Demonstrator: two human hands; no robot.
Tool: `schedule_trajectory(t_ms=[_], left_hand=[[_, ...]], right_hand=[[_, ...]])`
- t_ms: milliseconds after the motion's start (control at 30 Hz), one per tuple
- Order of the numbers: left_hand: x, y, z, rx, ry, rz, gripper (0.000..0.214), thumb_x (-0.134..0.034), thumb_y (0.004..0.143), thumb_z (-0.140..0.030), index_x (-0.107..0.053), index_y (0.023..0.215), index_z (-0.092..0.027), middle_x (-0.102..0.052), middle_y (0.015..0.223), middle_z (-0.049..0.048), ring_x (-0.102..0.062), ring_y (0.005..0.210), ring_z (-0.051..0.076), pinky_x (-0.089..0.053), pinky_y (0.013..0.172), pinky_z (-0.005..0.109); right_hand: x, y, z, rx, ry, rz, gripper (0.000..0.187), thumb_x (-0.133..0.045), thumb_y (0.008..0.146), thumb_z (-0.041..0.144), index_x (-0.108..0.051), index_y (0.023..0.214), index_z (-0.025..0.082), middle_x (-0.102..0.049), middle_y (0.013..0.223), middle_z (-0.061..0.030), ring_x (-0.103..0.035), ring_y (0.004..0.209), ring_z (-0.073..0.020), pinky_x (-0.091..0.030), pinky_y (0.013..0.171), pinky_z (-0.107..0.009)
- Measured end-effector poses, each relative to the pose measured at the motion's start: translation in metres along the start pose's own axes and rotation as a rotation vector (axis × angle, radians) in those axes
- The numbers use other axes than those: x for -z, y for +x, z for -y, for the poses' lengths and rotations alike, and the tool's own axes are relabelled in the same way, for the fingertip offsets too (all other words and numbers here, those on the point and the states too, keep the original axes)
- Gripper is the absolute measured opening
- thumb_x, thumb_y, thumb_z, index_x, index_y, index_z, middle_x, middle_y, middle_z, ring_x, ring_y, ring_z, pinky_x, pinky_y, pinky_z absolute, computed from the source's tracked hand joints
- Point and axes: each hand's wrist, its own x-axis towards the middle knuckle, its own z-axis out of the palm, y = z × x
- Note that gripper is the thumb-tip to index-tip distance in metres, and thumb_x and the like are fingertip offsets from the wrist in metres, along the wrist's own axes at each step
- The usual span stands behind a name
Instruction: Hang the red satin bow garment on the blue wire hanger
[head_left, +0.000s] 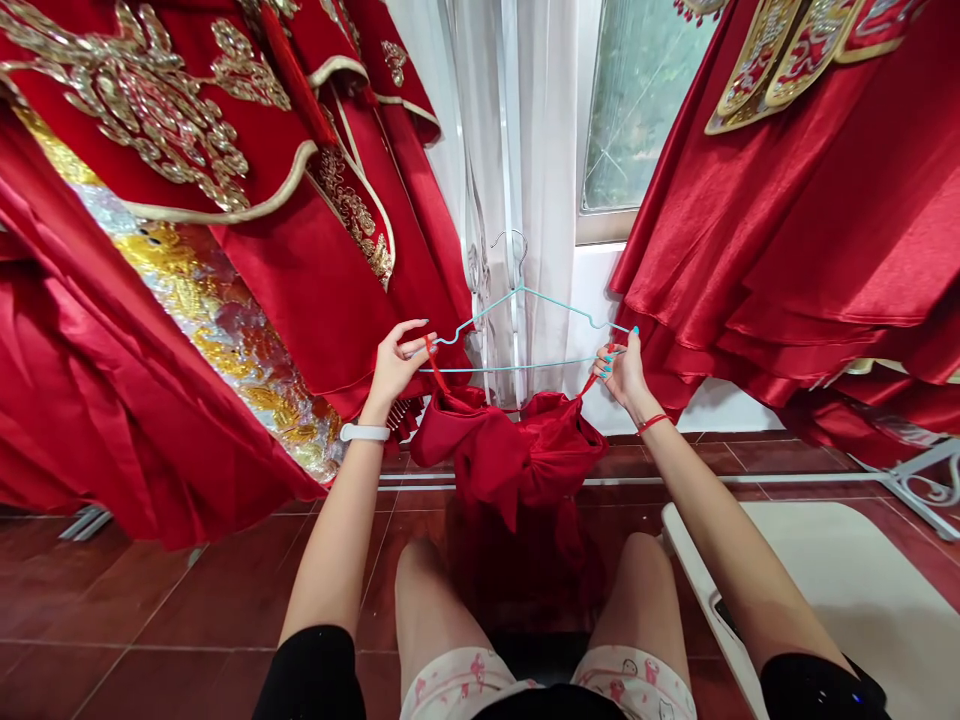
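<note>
A thin light-blue wire hanger (517,368) is held out level in front of me, its silver hook pointing up and away. From its two ends a red dress (510,450) with a bow-like front hangs by narrow straps. My left hand (399,360) pinches the left end of the hanger together with the left strap, other fingers loosely spread. At the opposite end, my right hand (624,370) grips the hanger's corner and the right strap, thumb upward along the wire. The dress's lower part drops into shadow between my knees.
Red embroidered garments (285,310) hang on the left, more red satin garments (765,260) on the right. White curtains (551,180) and a window (637,100) lie behind. A pale chair or stool (825,590) stands at my right, and a white rack base (915,490) rests on red tiles.
</note>
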Motion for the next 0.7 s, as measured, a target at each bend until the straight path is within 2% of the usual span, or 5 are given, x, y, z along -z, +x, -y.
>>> schedule_trajectory(t_ms=[100, 267, 433, 600, 700], left_hand=[[-0.009, 0.010, -0.010, -0.016, 0.078, 0.086, 0.061, -0.086, 0.069, -0.045, -0.064, 0.118, -0.017, -0.078, 0.109, 0.0130, -0.072, 0.116, 0.030, -0.057, 0.103, 0.044], [-0.020, 0.020, -0.018, -0.062, 0.237, 0.185, 0.045, -0.079, 0.071, -0.032, -0.067, 0.111, -0.016, -0.078, 0.102, 0.0097, -0.074, 0.102, 0.025, -0.057, 0.097, 0.041], [-0.027, 0.020, -0.012, -0.146, 0.462, 0.163, 0.036, -0.066, 0.074, -0.023, -0.068, 0.109, -0.019, -0.075, 0.092, 0.0031, -0.069, 0.085, 0.019, -0.054, 0.090, 0.035], [-0.031, 0.016, -0.001, -0.165, 0.564, 0.135, 0.022, -0.057, 0.084, -0.032, -0.070, 0.097, -0.019, -0.072, 0.094, 0.0038, -0.061, 0.080, 0.018, -0.050, 0.082, 0.031], [-0.032, 0.015, 0.004, -0.186, 0.544, 0.150, 0.027, -0.052, 0.091, -0.040, -0.069, 0.094, -0.018, -0.072, 0.095, 0.0058, -0.061, 0.082, 0.019, -0.049, 0.083, 0.031]], right_hand=[[-0.001, 0.000, -0.004, 0.028, -0.024, -0.020, 0.065, -0.042, 0.085, 0.087, -0.031, 0.068, 0.026, -0.034, 0.053, 0.0068, -0.025, 0.040, -0.0076, -0.031, 0.031, -0.020], [-0.003, 0.001, -0.009, 0.045, -0.028, -0.047, 0.064, -0.039, 0.088, 0.085, -0.032, 0.068, 0.025, -0.032, 0.053, 0.0074, -0.022, 0.040, -0.0066, -0.029, 0.032, -0.018], [-0.003, 0.002, -0.015, 0.034, -0.034, -0.048, 0.064, -0.039, 0.087, 0.086, -0.031, 0.067, 0.026, -0.031, 0.052, 0.0081, -0.021, 0.040, -0.0071, -0.028, 0.031, -0.019], [-0.001, 0.001, -0.012, 0.046, -0.038, -0.049, 0.059, -0.044, 0.090, 0.080, -0.032, 0.070, 0.026, -0.035, 0.053, 0.0080, -0.023, 0.040, -0.0067, -0.029, 0.032, -0.018], [0.002, -0.003, -0.003, 0.034, -0.033, -0.054, 0.055, -0.048, 0.092, 0.076, -0.036, 0.073, 0.026, -0.042, 0.054, 0.0071, -0.029, 0.039, -0.0071, -0.033, 0.033, -0.018]])
